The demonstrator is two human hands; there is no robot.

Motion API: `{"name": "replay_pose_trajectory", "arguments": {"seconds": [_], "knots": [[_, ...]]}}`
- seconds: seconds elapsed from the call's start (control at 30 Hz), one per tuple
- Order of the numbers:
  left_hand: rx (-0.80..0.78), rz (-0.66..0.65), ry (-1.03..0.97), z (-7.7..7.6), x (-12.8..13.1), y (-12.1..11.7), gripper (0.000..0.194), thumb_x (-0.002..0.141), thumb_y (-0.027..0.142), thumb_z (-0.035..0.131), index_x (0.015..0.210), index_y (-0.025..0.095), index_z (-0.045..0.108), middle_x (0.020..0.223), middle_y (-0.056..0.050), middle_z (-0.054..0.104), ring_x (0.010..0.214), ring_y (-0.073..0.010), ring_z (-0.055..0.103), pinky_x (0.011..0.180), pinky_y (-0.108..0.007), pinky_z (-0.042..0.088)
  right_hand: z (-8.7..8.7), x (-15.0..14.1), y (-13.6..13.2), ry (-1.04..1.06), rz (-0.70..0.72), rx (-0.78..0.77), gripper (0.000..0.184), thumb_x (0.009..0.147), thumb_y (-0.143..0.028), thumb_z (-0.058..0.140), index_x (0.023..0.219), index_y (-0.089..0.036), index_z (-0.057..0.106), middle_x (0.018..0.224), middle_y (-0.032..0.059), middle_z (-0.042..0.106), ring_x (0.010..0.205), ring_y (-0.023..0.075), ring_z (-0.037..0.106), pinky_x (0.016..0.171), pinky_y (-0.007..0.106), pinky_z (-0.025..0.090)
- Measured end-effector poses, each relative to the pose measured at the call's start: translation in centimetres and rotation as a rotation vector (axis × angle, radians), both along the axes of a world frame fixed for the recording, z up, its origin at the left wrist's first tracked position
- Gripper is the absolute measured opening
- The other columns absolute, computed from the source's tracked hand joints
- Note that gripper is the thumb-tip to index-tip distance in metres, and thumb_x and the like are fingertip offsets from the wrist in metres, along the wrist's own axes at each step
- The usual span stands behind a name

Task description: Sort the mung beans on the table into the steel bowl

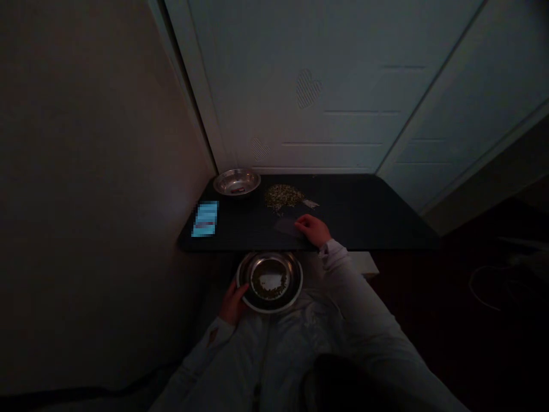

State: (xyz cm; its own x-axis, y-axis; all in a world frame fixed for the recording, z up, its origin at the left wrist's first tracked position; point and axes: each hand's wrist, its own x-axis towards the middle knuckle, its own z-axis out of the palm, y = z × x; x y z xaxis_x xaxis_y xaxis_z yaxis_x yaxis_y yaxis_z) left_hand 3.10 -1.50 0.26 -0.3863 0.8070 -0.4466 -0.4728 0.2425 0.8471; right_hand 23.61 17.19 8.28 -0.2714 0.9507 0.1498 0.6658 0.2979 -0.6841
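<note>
My left hand (pixel 233 303) is closed on the left rim of a round steel bowl (pixel 297 283), held over my lap just below the table's front edge. Greenish grains or beans (pixel 270 293) lie in a ring on the bowl's floor. Above the dark table my right hand (pixel 314 230) pinches a thin, dark, card-like sheet (pixel 285 226), whose exact kind the dim light hides. Beyond that hand is a heap of mixed greenish and pale grains (pixel 283 195), with a small strip of white grains (pixel 310 203) at its right side.
A second steel bowl (pixel 237 182) stands at the table's back left, with a small dark reddish item inside. Near the left edge lies a blurred, lit blue rectangle (pixel 206 219). The black table (pixel 369 214) meets a white panel (pixel 343 126) behind; a wall (pixel 128 171) rises at left.
</note>
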Motion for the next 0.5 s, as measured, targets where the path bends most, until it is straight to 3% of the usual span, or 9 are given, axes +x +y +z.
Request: {"name": "replay_pose_trajectory", "arguments": {"seconds": [0.27,0.5], "knots": [[-0.002,-0.022,-0.009,-0.2,0.1,0.0,0.046,0.056,0.028,0.063,0.1,0.019,0.055,0.091,-0.007,0.063,0.086,-0.0214,0.057,0.071,-0.032,0.045,0.5,-0.3,-1.1,-0.018,0.192,-0.03,0.026,0.066,-0.043,0.05,0.076,-0.021,0.059,0.061,-0.0028,0.057,0.058,0.0087,0.05,0.054,0.02,0.033],[0.043,-0.048,0.082,-1.3,-0.7,-0.3,0.042,0.051,0.025,0.067,0.091,0.019,0.059,0.094,-0.007,0.062,0.091,-0.0225,0.055,0.077,-0.032,0.043,0.5,0.0,-1.4,0.024,0.279,-0.068,0.029,0.065,-0.044,0.051,0.078,-0.02,0.06,0.058,-0.0037,0.055,0.054,0.0074,0.048,0.053,0.019,0.033]]}}
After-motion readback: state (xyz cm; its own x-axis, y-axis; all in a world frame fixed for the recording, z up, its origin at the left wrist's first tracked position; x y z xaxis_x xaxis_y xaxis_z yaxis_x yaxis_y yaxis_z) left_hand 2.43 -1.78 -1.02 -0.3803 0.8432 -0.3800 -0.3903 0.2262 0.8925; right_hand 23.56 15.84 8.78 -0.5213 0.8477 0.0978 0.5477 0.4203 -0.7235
